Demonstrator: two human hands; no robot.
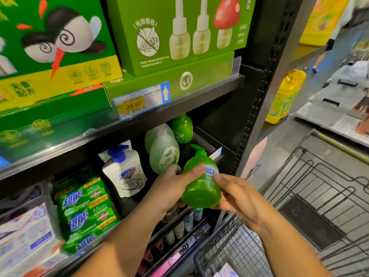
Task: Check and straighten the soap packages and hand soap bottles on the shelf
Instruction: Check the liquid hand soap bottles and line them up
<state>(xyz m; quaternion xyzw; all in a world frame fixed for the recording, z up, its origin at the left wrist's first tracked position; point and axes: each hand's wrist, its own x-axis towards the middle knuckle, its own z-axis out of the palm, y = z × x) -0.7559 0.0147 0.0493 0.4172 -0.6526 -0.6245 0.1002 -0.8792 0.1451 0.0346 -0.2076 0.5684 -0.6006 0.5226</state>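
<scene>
Left grip (172,186): thumb lies across the shoulder of a bright green plastic pump bottle (201,188), with the fingers curled round its far side. Right grip (239,194): thumb tip is on the bottle's blue-and-white label, and the fingers wrap the right side near the base. Both grips pinch this one bottle.

The bottle is tilted, base toward the camera and green pump head pointing up toward the shelves. It is held in the air just in front of the right end of the black metal shelf (207,143), not standing on it.

On the shelf, just behind the left grip, stands a pale translucent green soap bottle (164,154). A darker green bottle (182,127) is further back. To the left is a white soap pouch with a blue pump cap (127,172), leaning. Further left are stacked green wrapped soap packages (83,206).

A yellow 29.90 price tag (132,105) sits on the rail of the shelf above. A grey wire shopping cart (319,186) is at right.
</scene>
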